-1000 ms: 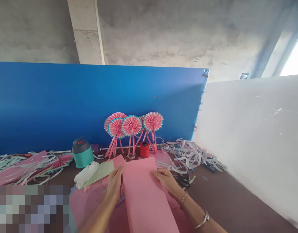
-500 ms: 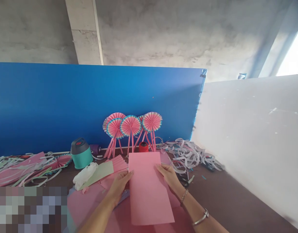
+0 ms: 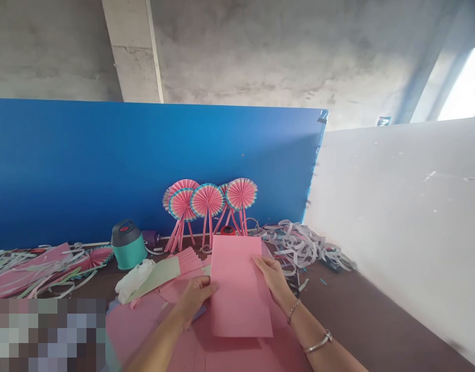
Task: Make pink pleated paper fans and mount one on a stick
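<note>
The left hand (image 3: 194, 299) pinches a pink paper (image 3: 239, 289) by its left edge, with the thumb on top. The right hand (image 3: 274, 276) pinches the same paper on its right side, up near the far corner. The pink paper is in front of the person, up over big pink sheets (image 3: 142, 320) that lie on the brown desk (image 3: 361, 325), and it makes a shadow on them. A chain bracelet (image 3: 294, 311) is on the right wrist, and a shiny bangle (image 3: 318, 342) is farther up that arm. To the left of the hands are a crumpled white bag (image 3: 135, 280), a pale green paper (image 3: 160, 278) and a pink paper with folds (image 3: 190, 260). Behind them sits a green pot (image 3: 129, 253) with a dark lid, next to a small purple thing (image 3: 151, 237). Round pink paper fans (image 3: 207, 200) on pink sticks stand by the blue wall (image 3: 106, 160). A red thing (image 3: 227, 230) peeks out behind the held paper. Curly white strips (image 3: 299, 245) lie in a heap near the white wall (image 3: 400, 206).
</note>
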`<action>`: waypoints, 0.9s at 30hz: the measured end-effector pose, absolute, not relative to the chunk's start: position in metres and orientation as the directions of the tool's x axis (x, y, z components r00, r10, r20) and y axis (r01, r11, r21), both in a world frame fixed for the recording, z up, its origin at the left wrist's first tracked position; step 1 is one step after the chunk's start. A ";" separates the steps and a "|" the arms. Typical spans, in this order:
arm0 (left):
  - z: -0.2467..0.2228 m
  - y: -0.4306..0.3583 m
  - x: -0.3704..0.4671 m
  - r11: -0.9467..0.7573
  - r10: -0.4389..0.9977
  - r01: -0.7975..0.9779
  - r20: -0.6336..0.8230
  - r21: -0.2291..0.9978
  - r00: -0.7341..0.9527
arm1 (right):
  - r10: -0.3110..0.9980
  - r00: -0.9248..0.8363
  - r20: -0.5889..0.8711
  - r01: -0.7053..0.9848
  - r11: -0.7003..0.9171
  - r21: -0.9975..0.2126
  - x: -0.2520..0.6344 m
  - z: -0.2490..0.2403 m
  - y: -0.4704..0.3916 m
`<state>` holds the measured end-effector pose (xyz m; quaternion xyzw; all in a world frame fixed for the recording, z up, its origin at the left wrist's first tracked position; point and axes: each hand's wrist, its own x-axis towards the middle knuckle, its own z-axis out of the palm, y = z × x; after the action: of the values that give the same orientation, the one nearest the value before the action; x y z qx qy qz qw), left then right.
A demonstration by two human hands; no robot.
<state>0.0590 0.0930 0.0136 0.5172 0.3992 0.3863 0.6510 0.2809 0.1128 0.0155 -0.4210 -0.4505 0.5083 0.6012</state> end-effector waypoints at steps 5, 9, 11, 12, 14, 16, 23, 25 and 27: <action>0.016 0.094 0.058 0.150 0.949 -0.152 -0.099 0.977 0.299 | 0.995 -0.015 0.094 -0.142 0.091 -0.986 0.279 0.023 0.105; 0.018 0.097 0.053 0.127 0.973 -0.210 -0.081 0.969 0.216 | 0.991 -0.126 0.050 -0.022 0.048 -0.999 0.279 0.023 0.105; 0.017 0.100 0.051 0.101 0.983 -0.220 -0.063 0.970 0.173 | 0.993 -0.107 0.059 0.027 0.062 -0.998 0.278 0.020 0.107; 0.016 0.101 0.050 0.090 0.986 -0.223 -0.056 0.971 0.155 | 0.993 -0.093 0.070 0.046 0.075 -0.996 0.278 0.019 0.108; 0.014 0.102 0.049 0.081 0.989 -0.226 -0.050 0.971 0.139 | 0.993 -0.080 0.086 0.065 0.092 -0.994 0.277 0.017 0.109; 0.013 0.103 0.049 0.080 0.989 -0.232 -0.049 0.969 0.136 | 0.992 -0.072 0.103 0.085 0.109 -0.990 0.276 0.016 0.109; 0.011 0.105 0.048 0.048 0.991 -0.240 -0.016 0.970 0.134 | 0.986 -0.095 0.134 0.148 0.147 -0.978 0.276 0.016 0.108; 0.011 0.105 0.048 0.046 0.990 -0.241 -0.012 0.969 0.142 | 0.985 -0.095 0.144 0.164 0.158 -0.974 0.276 0.016 0.109; 0.013 0.103 0.048 0.060 0.988 -0.235 -0.024 0.970 0.153 | 0.984 -0.084 0.158 0.180 0.171 -0.969 0.276 0.015 0.110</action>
<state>0.0483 0.1027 0.0129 0.4616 0.4080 0.5071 0.6028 0.2763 0.1097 0.0149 -0.4838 -0.6013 0.4247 0.4734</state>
